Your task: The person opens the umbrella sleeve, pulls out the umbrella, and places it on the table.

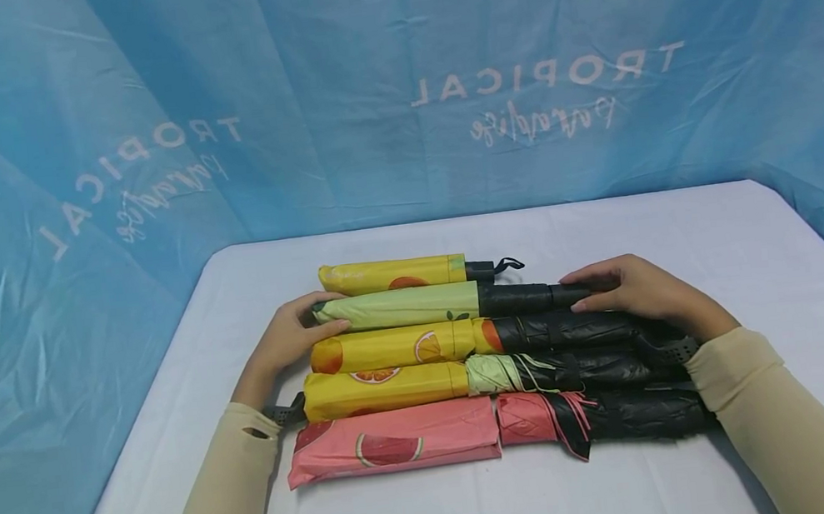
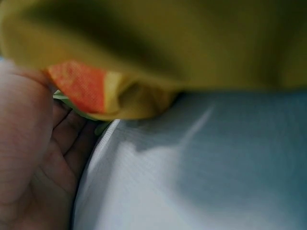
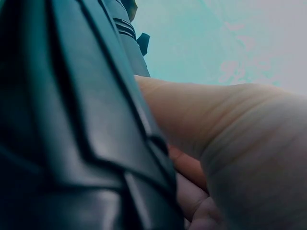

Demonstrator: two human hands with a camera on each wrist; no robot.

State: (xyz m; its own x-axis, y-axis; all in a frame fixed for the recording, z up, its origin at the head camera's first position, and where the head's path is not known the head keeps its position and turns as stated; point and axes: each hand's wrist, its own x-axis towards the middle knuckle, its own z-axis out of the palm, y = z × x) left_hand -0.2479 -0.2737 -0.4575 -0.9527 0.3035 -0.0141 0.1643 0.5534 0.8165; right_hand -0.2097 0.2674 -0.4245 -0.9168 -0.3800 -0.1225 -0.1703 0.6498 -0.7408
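Observation:
Several folded umbrellas lie side by side in a stack of rows. My left hand (image 1: 288, 334) grips the left end of the light green umbrella (image 1: 402, 307), thumb on the near side and fingers on the far side. At its other end my right hand (image 1: 637, 290) holds the black handle between thumb and fingers. Beyond it is a short yellow umbrella (image 1: 384, 276) with a black strap loop. Just nearer lies a yellow umbrella (image 1: 384, 349) with orange slices. Both wrist views are close and partly blurred; yellow cloth (image 2: 144, 43) and a black handle (image 3: 105, 105) fill much of them.
Nearer me lie another yellow umbrella (image 1: 388, 390) with a loosened green and black part, and a pink umbrella (image 1: 401, 438) with a watermelon print. All rest on a white-covered table (image 1: 595, 489). A blue printed sheet (image 1: 361, 61) hangs behind and at the sides.

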